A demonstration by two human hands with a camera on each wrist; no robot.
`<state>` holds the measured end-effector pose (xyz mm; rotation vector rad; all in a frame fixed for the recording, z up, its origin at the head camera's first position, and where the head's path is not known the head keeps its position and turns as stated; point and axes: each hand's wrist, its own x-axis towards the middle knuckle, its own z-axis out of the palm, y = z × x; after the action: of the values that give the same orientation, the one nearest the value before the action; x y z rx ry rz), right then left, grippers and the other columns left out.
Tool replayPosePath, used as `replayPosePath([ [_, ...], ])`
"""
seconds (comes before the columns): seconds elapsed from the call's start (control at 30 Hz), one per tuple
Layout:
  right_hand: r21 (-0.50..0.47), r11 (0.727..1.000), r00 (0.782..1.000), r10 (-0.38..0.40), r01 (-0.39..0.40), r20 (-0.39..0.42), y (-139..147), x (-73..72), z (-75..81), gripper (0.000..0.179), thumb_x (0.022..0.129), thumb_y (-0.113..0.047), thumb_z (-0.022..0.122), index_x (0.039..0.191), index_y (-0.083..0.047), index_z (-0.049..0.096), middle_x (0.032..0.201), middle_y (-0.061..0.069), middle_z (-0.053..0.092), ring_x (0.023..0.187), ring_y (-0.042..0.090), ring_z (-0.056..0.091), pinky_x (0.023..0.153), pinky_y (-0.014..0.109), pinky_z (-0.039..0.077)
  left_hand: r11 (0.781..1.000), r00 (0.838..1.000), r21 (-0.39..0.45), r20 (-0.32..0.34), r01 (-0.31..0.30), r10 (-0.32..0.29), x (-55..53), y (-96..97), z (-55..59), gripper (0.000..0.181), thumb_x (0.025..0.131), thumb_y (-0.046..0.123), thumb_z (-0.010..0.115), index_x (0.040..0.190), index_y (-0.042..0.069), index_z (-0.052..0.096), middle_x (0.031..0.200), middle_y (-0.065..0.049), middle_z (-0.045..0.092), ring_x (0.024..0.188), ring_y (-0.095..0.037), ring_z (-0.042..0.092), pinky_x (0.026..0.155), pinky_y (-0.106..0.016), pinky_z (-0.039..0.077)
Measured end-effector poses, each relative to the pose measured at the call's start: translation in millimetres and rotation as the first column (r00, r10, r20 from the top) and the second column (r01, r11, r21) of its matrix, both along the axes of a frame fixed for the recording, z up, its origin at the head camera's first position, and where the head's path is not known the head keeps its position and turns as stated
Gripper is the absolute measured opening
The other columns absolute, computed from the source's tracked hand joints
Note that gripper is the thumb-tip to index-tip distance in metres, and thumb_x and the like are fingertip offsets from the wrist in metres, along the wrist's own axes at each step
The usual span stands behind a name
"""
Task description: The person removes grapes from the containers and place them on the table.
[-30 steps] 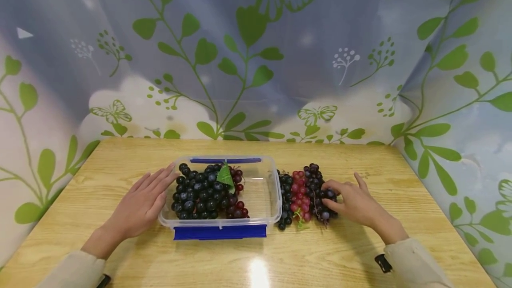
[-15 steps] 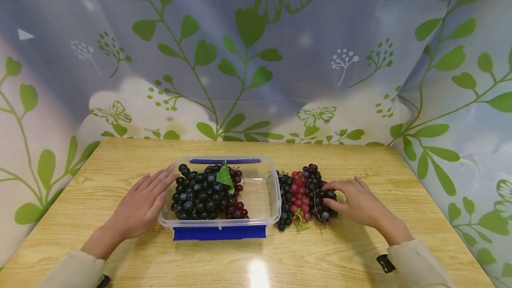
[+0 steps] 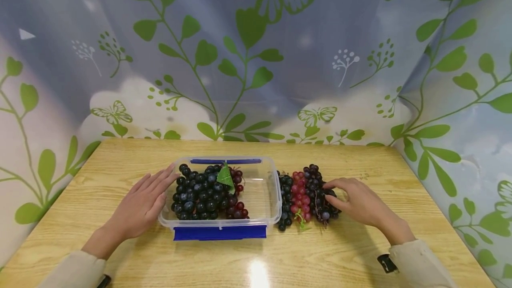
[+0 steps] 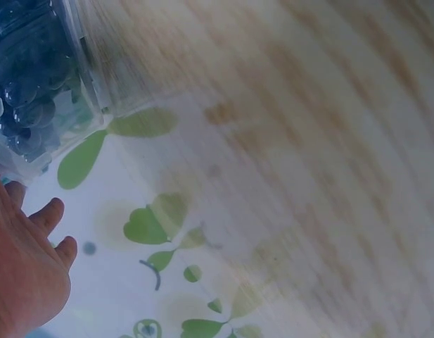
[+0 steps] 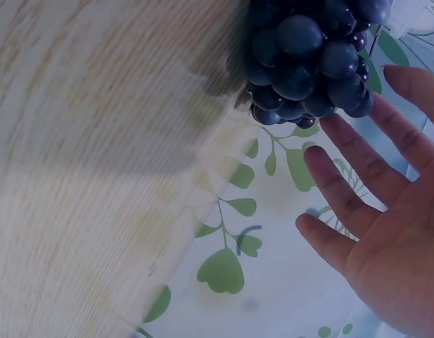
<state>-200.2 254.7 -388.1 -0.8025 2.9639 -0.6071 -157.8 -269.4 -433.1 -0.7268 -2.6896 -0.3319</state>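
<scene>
A clear plastic food container (image 3: 278, 197) with blue latches holds black grapes (image 3: 200, 190), a green leaf (image 3: 225, 178) and dark red grapes (image 3: 238, 210). Flat along its left side lies my left hand (image 3: 140, 203), fingers straight with the tips at the rim. To the container's right lie a row of bunches: dark green-black grapes (image 3: 285, 197), pinkish-red grapes (image 3: 300, 194) and dark purple grapes (image 3: 314, 186). My right hand (image 3: 364, 203) is at the right edge of the purple bunch. In the right wrist view its fingers (image 5: 357, 155) are spread, with fingertips right at the grapes (image 5: 297, 67).
The pale wooden table (image 3: 224, 261) carries everything. Behind it and at both sides hangs a curtain (image 3: 304, 57) printed with green leaves and butterflies. The container's right part shows its bare bottom.
My right hand has shifted slightly right, and its raised outer fingers have come down. The purple bunch's right end sits marginally further right. My left hand and the container stay put.
</scene>
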Motion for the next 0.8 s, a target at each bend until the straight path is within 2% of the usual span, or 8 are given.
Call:
replayPosePath([
  [0.57,-0.013,1.000,0.999,-0.014,0.014,-0.041,-11.9,1.2,11.2,0.032,0.096,-0.030,0.059,0.121,-0.012,0.065,0.123,0.010,0.061,0.114,0.035,0.054,0.092,0.056,0.043,1.000,1.000,-0.006,0.003,0.001,-0.001,0.3,-0.7,0.1,0.052,0.100,0.012,0.041,0.150,0.012,0.032,0.157,-0.006,0.021,0.138,-0.032,0.028,0.110,-0.051,0.020],
  [0.8,-0.002,1.000,0.998,0.004,-0.004,-0.070,-21.1,-1.1,17.8,0.032,0.096,-0.032,0.059,0.122,-0.013,0.064,0.123,0.009,0.060,0.114,0.033,0.054,0.092,0.055,0.043,1.000,1.000,-0.013,-0.005,0.007,-0.007,-0.1,-0.4,1.0,0.051,0.100,0.013,0.042,0.150,0.011,0.033,0.156,-0.008,0.023,0.137,-0.032,0.029,0.110,-0.050,0.019],
])
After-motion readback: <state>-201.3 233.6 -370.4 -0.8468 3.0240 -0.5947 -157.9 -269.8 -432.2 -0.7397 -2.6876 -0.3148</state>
